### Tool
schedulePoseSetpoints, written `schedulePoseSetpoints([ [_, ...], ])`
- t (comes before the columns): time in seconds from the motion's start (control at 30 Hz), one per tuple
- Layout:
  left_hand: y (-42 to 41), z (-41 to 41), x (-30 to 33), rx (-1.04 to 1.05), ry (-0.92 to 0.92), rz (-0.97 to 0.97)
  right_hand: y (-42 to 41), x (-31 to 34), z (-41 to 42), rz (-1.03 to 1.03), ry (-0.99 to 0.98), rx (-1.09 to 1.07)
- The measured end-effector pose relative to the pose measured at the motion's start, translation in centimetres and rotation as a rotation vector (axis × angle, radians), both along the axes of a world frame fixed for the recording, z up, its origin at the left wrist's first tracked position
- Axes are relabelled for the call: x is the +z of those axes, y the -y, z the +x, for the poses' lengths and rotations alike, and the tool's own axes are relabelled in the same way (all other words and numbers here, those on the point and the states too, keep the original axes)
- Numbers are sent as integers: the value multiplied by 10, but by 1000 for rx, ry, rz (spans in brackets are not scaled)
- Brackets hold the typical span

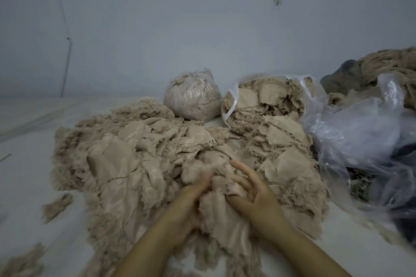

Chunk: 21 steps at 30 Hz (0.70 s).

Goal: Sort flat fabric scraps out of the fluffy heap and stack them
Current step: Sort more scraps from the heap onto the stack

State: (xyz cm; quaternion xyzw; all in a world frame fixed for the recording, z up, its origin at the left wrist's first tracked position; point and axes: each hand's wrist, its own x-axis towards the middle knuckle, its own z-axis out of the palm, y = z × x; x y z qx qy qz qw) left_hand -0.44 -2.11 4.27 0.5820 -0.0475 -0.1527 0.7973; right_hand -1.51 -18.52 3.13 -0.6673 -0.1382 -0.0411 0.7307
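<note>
The beige heap [139,164] lay in the middle of the white floor sheet [24,177], and both hands met at its near side: the left hand [191,198] was blurred, its grip impossible to tell, while the right hand [254,189] curled its fingers around a fluffy scrap [216,200]. Bare sheet stayed open at the left edge, with only small loose tufts [56,206] there. Behind the heap stood a tied bag [191,99] and an open bag of flat scraps [270,99], and crumpled clear plastic [360,132] crowded the right side.

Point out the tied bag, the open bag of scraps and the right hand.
tied bag [192,99], head view, bulging front
open bag of scraps [229,105], head view, left rim
right hand [252,189], head view, palm
</note>
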Motion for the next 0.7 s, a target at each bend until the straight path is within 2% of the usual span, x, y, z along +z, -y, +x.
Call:
schedulePoseSetpoints([
  [0.07, 7, -6, -3, 17, 75, 185, -5, -1, 0, -57, 50, -95],
  [0.13, 9, -1, -5, 149, 77, 79, -5, -3, 1, -97, 68, -212],
  [0.2, 5, 8, -2, 259, 92, -69, -4, -7, 2, -42, 18, -249],
  [0.27, -1, 11, 1, 327, 95, -119, -2, -10, 3, -2, -9, -265],
  [0.33, -4, 10, 1, 275, 88, -59, -1, -8, 2, 17, 1, -277],
  [0.47, 3, 0, 0, -31, 83, 179, -8, -2, -2, -7, 62, -188],
  [0.57, 7, 2, -1, -29, 45, 35, -13, -4, -7, -58, 80, -69],
  [0.63, 5, 7, 1, 54, 15, -74, -11, -5, -9, -117, 140, -87],
  [0.7, 1, 13, 0, 167, 21, -94, -9, -2, -10, -137, 212, -149],
])
